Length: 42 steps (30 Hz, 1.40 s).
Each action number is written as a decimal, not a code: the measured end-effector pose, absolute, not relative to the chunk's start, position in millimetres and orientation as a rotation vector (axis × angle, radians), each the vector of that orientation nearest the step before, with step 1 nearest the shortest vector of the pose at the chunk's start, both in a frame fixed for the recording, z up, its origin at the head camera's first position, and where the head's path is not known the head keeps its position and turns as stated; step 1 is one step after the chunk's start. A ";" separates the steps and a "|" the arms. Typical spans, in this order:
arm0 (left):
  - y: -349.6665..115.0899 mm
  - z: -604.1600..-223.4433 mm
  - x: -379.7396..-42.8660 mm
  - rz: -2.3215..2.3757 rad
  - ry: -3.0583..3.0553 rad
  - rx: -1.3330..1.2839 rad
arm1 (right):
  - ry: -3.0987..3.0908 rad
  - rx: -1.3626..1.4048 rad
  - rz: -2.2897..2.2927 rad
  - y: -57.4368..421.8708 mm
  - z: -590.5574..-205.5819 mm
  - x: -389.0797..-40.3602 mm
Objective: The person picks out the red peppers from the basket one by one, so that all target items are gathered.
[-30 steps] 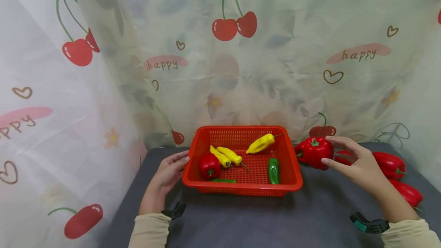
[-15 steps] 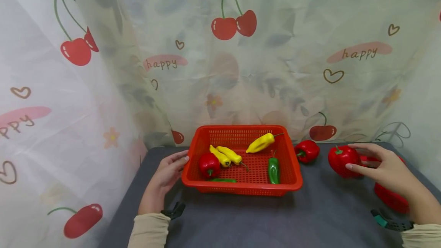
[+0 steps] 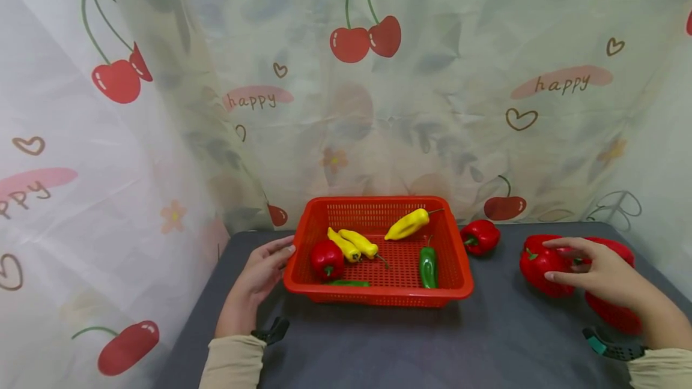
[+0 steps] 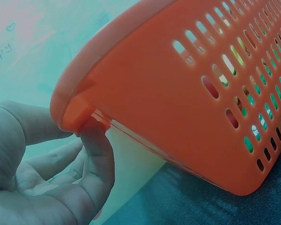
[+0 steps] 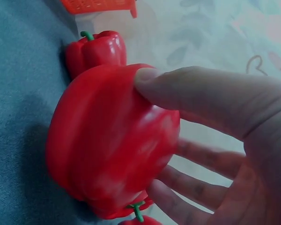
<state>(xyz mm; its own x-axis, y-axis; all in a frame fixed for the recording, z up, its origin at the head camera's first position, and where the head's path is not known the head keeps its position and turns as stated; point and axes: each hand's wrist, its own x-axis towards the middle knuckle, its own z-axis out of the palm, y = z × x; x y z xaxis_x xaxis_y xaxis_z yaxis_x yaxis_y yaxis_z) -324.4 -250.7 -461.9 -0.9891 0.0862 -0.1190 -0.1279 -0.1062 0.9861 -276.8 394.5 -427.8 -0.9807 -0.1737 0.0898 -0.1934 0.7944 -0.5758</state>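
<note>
At the left end of the red plastic basket (image 3: pixel 378 293), my left hand (image 3: pixel 262 272) pinches the rim, fingertips tucked underneath in the left wrist view. On the right side of the table, my right hand (image 3: pixel 611 275) grips a large red bell pepper (image 5: pixel 107 136) between thumb and fingers. This pepper is low, beside other red peppers; whether it touches the table is hard to tell. Inside the basket lie a red bell pepper (image 3: pixel 327 259), several yellow peppers (image 3: pixel 408 224) and green peppers (image 3: pixel 428 267), one mostly hidden by the front wall.
A smaller red bell pepper (image 3: pixel 480 237) sits just right of the basket. More red peppers (image 3: pixel 613 314) lie around and partly behind my right hand. A printed curtain (image 3: pixel 421 137) hangs behind the dark grey table (image 3: pixel 378 347).
My right hand has carried the large bell pepper rightward, away from the basket, and then lowered it toward the other red peppers. My left hand has stayed at the basket's rim.
</note>
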 end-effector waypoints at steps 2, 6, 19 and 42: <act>-250.6 -461.9 -324.5 2.235 1.999 -0.046 | -2.954 0.317 0.930 396.3 -429.6 -277.5; -251.0 -461.2 -324.2 2.229 2.001 -0.037 | -2.979 0.334 0.887 398.6 -432.4 -278.7; -250.7 -461.7 -324.4 2.224 1.998 -0.036 | -3.024 0.376 0.873 396.7 -435.1 -279.1; -250.3 -459.9 -323.5 2.232 1.986 -0.046 | -2.991 0.415 0.899 396.4 -436.5 -280.9</act>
<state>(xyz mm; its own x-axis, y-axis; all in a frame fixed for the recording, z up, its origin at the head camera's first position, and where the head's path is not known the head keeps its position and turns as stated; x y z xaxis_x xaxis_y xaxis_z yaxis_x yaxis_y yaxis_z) -323.5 -250.3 -459.9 -0.9877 0.0943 -0.1249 -0.1350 -0.1098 0.9847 -280.9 396.4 -436.5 -0.9652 -0.2529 0.0669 -0.2478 0.8023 -0.5430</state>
